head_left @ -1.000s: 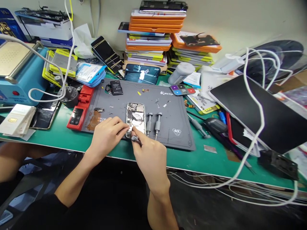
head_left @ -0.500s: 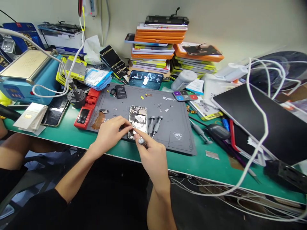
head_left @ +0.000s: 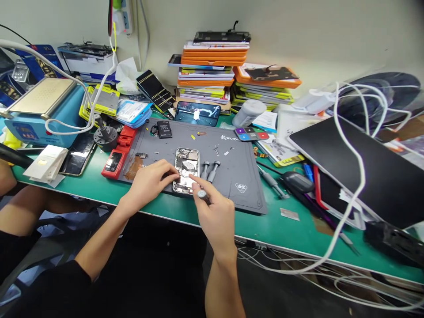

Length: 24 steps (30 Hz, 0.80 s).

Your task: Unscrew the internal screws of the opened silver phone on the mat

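So, opened silver-rimmed rectangular phone lies on the flat dark-grey mat, long axis pointing away, between left hand (can't tell if gripping) and right hand, clamped round a grey round-capped screwdriver.

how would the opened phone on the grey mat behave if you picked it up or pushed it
The opened phone would probably move as one stiff piece, given its slab-like body. Its exposed internal parts look fragile, so pressing there seems risky. Lying flat on the grey mat, it would likely slide rather than roll or tip.
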Each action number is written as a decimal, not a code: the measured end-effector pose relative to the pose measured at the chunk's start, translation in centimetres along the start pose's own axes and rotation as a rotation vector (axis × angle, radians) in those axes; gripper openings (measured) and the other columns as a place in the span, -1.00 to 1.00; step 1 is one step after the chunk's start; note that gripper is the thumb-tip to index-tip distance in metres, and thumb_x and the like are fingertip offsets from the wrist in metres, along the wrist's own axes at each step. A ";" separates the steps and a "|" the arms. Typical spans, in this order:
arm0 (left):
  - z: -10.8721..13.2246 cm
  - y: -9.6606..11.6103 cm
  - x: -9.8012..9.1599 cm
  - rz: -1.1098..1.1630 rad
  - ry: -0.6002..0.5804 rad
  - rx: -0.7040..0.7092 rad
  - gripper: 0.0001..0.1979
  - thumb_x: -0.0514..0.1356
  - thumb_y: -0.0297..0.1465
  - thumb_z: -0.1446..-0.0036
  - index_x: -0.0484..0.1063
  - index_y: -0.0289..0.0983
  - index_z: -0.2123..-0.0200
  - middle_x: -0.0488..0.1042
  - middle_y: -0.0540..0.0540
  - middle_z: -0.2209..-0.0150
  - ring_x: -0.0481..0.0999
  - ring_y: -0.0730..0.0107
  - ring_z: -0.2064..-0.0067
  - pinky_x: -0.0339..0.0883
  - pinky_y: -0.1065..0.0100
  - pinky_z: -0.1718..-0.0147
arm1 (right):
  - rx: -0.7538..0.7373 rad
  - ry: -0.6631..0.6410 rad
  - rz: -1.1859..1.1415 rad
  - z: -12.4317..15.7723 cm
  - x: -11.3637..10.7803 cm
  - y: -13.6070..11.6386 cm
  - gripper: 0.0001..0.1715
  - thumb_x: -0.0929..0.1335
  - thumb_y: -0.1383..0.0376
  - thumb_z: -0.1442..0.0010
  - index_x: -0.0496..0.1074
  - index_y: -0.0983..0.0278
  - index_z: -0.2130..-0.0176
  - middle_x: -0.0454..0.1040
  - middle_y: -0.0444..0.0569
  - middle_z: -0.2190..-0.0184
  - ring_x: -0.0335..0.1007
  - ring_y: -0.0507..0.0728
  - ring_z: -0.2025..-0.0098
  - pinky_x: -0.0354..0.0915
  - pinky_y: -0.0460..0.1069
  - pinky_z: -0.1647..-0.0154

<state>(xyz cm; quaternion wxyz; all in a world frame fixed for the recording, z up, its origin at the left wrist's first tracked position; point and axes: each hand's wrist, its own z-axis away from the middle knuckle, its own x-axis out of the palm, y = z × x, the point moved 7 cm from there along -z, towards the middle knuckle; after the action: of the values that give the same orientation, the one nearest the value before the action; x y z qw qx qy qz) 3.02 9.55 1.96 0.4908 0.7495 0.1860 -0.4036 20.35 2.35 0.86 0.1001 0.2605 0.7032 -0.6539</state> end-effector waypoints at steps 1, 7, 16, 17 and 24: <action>0.1 0.1 0.0 -0.023 -0.003 0.011 -0.91 0.28 -0.32 -0.49 0.57 -0.17 0.12 0.63 0.05 0.10 0.64 0.36 0.14 0.35 0.33 0.20 | -0.007 0.059 -0.034 -0.1 -0.6 0.3 -0.57 0.34 0.08 -0.46 0.68 0.15 -0.12 0.68 -0.08 0.36 0.28 0.01 0.56 0.26 -0.01 0.46; 0.8 0.5 -0.4 -0.150 0.024 0.113 -0.86 0.22 -0.28 -0.54 0.50 -0.20 0.09 0.60 0.00 0.06 0.63 0.36 0.19 0.37 0.33 0.23 | -0.030 0.482 -0.231 -1.4 -4.5 2.4 -0.55 0.39 0.04 -0.43 0.65 0.24 -0.10 0.33 -0.24 0.58 0.18 -0.01 0.58 0.18 -0.05 0.51; 2.3 2.0 -0.4 -0.153 0.189 0.319 -0.88 0.17 -0.36 -0.56 0.47 -0.26 0.09 0.62 -0.05 0.14 0.63 0.36 0.18 0.44 0.36 0.18 | 0.041 0.496 -0.229 -1.0 -4.6 3.4 -0.54 0.41 0.03 -0.41 0.61 0.23 -0.14 0.35 -0.22 0.52 0.24 -0.02 0.53 0.20 -0.05 0.47; 2.4 2.0 -0.4 -0.139 0.197 0.311 -0.88 0.18 -0.37 -0.55 0.47 -0.26 0.09 0.62 -0.05 0.16 0.62 0.38 0.20 0.43 0.37 0.20 | 0.038 0.490 -0.214 -0.8 -4.5 3.4 -0.53 0.41 0.03 -0.41 0.61 0.23 -0.14 0.36 -0.21 0.50 0.24 -0.02 0.53 0.21 -0.05 0.47; 2.4 0.7 -1.3 -0.009 0.197 0.200 -0.94 0.22 -0.41 -0.52 0.50 -0.24 0.08 0.61 0.00 0.19 0.56 0.47 0.28 0.42 0.43 0.23 | 0.031 0.444 -0.132 -0.6 -4.2 3.6 -0.55 0.41 0.02 -0.42 0.62 0.20 -0.14 0.36 -0.22 0.50 0.21 -0.03 0.54 0.14 -0.05 0.50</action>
<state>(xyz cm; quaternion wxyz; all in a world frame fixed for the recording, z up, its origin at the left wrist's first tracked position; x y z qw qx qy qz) 1.74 7.23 2.93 0.3912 0.8298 0.1955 -0.3467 25.83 2.01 -0.10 -0.1042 0.3528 0.7133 -0.5966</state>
